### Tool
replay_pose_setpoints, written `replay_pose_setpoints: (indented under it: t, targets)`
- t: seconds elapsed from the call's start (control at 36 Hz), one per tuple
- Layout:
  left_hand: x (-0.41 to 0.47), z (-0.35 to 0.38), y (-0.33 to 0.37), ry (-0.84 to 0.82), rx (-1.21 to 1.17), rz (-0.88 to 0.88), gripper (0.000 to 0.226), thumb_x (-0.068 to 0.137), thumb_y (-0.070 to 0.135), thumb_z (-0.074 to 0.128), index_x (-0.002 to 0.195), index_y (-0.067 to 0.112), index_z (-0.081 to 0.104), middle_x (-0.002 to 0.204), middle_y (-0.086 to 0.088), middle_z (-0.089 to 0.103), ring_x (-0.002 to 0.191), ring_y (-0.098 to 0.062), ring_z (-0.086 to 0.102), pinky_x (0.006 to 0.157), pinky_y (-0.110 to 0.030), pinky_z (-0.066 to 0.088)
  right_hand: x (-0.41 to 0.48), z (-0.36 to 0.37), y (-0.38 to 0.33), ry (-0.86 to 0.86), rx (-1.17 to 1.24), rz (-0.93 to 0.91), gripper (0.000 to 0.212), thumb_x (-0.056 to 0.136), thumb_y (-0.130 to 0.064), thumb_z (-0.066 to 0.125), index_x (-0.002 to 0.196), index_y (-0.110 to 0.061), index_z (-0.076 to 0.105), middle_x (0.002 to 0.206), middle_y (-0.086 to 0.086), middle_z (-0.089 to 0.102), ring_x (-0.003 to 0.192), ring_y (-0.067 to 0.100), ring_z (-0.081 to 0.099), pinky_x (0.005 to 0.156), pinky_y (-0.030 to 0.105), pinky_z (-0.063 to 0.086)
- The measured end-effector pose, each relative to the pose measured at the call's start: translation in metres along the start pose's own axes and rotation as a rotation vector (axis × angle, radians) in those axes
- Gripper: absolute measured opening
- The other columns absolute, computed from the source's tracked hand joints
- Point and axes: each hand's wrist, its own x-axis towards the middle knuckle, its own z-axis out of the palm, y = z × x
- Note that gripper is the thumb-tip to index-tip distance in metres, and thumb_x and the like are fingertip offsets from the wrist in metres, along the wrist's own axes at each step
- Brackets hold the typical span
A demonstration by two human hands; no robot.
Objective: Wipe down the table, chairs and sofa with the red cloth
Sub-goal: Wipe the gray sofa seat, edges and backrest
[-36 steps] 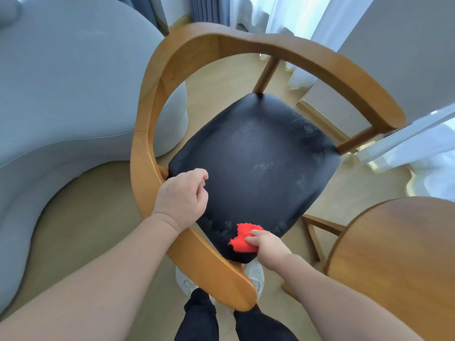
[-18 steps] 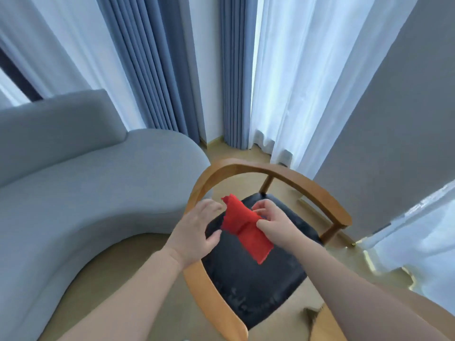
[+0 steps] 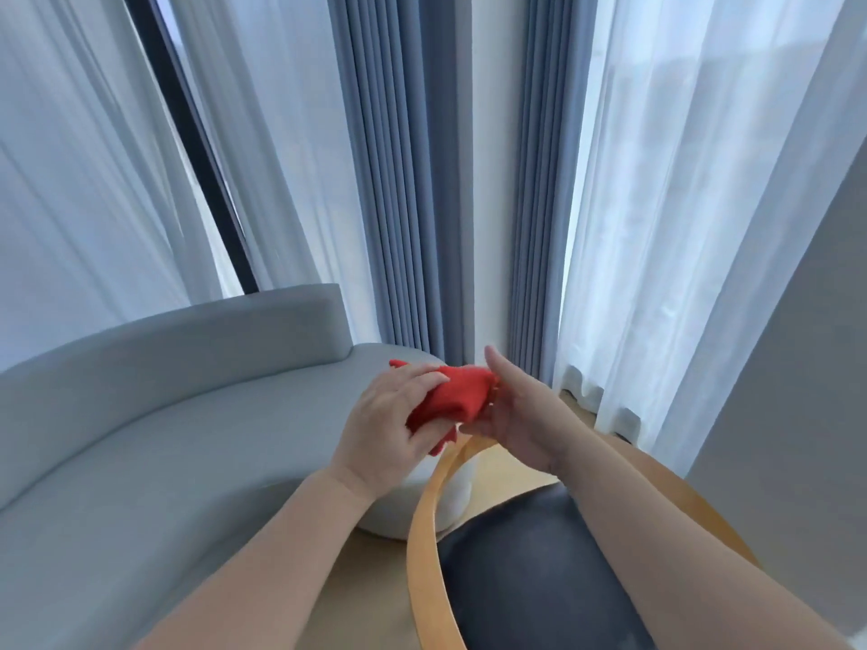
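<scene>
The red cloth (image 3: 457,396) is bunched up in the air between my two hands, above the chair's curved wooden backrest (image 3: 422,532). My left hand (image 3: 391,426) grips the cloth from the left, fingers over its top and thumb under it. My right hand (image 3: 513,415) holds its right side against the palm, fingers fairly straight and pointing up. The chair's dark padded seat (image 3: 530,570) lies below my right forearm. The grey sofa (image 3: 164,438) curves across the left half of the view. The table is out of view.
Blue-grey curtains (image 3: 403,180) and white sheer curtains (image 3: 680,204) hang behind the sofa and chair. A grey wall (image 3: 807,391) stands at the right. Light wooden floor (image 3: 370,579) shows between sofa and chair.
My right hand lifted the cloth off the chair seat and my left hand let go of the backrest and took hold of the cloth. The view tilted up toward the curtains.
</scene>
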Motion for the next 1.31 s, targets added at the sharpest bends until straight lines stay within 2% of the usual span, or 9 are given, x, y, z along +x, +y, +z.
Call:
replay_pose_setpoints:
  t: [0.19,0.39,0.58,0.69,0.89,1.03,1.17,1.22,1.31]
  targets:
    - [-0.008,-0.032,-0.005,-0.014,-0.296,-0.325,0.019,0.093,0.044,0.047,0.105,0.039,0.06,0.074,0.013,0.068,0.065,-0.009,0.064,0.054,-0.018,0.046,-0.004,0.025,0.004,-0.088,-0.367,-0.22,0.034,0.08,-0.023,0.075,0.113,-0.023,0.064,0.101,0.009,0.071,0.093,0.027,0.068,0.08,0.038,0.058]
    - [-0.02,-0.054,-0.021,0.056,-0.197,-0.34,0.019,0.086,0.039,0.046,0.095,0.053,0.056,0.086,0.023,0.065,0.081,0.0,0.06,0.066,-0.005,0.041,0.009,0.049,0.017,0.16,-0.658,-0.301,0.02,0.089,-0.006,0.057,0.09,-0.024,0.067,0.075,-0.005,0.068,0.07,0.005,0.064,0.065,0.019,0.053]
    - [-0.022,-0.068,-0.044,0.049,-0.285,-0.453,0.015,0.084,0.036,0.05,0.096,0.042,0.057,0.087,0.015,0.066,0.082,-0.003,0.062,0.072,-0.019,0.046,0.026,0.067,0.024,0.256,-0.667,-0.317,0.016,0.089,-0.014,0.055,0.095,-0.023,0.066,0.088,0.008,0.069,0.082,0.024,0.066,0.077,0.044,0.057]
    - [-0.022,-0.081,-0.061,0.089,-0.353,-0.5,0.015,0.079,0.044,0.055,0.088,0.033,0.061,0.08,0.008,0.067,0.075,-0.006,0.063,0.069,-0.026,0.048,0.043,0.084,0.025,0.313,-0.808,-0.353,0.031,0.09,-0.029,0.059,0.12,-0.029,0.055,0.106,-0.011,0.06,0.09,0.008,0.063,0.078,0.037,0.057]
    - [-0.036,-0.12,-0.118,0.111,-0.396,-0.523,0.01,0.08,0.047,0.053,0.087,0.042,0.06,0.083,0.016,0.067,0.077,-0.002,0.063,0.067,-0.019,0.046,0.081,0.147,0.05,0.299,-0.961,-0.493,0.036,0.085,-0.028,0.066,0.12,-0.026,0.058,0.118,-0.011,0.048,0.104,0.004,0.05,0.091,0.021,0.041]
    - [-0.065,-0.152,-0.18,0.075,-0.478,-0.553,0.019,0.08,0.045,0.056,0.093,0.032,0.062,0.086,0.008,0.069,0.084,-0.013,0.066,0.078,-0.037,0.053,0.114,0.207,0.085,0.222,-0.945,-0.519,0.044,0.083,-0.03,0.071,0.124,-0.025,0.056,0.119,-0.013,0.052,0.105,-0.006,0.05,0.089,0.017,0.041]
    - [-0.09,-0.17,-0.235,-0.007,-0.574,-0.628,0.021,0.079,0.046,0.057,0.096,0.034,0.063,0.089,0.01,0.071,0.085,-0.008,0.068,0.077,-0.031,0.053,0.154,0.256,0.132,0.095,-0.951,-0.332,0.086,0.08,-0.048,0.071,0.15,-0.026,0.027,0.154,-0.008,0.024,0.137,0.007,0.031,0.113,0.029,0.031]
    - [-0.097,-0.175,-0.252,-0.035,-0.615,-0.656,0.022,0.079,0.046,0.057,0.096,0.033,0.062,0.089,0.011,0.072,0.083,-0.008,0.069,0.071,-0.024,0.053,0.166,0.266,0.147,0.064,-0.96,-0.263,0.097,0.077,-0.056,0.07,0.152,-0.034,0.013,0.157,-0.016,0.007,0.14,-0.003,0.017,0.114,0.019,0.021]
    - [-0.1,-0.177,-0.27,-0.073,-0.603,-0.699,0.026,0.078,0.047,0.057,0.098,0.031,0.061,0.091,0.005,0.072,0.088,-0.012,0.068,0.077,-0.032,0.055,0.182,0.275,0.163,0.035,-0.933,-0.268,0.103,0.074,-0.059,0.071,0.151,-0.041,0.005,0.15,-0.028,0.012,0.127,-0.019,0.024,0.102,0.004,0.027]
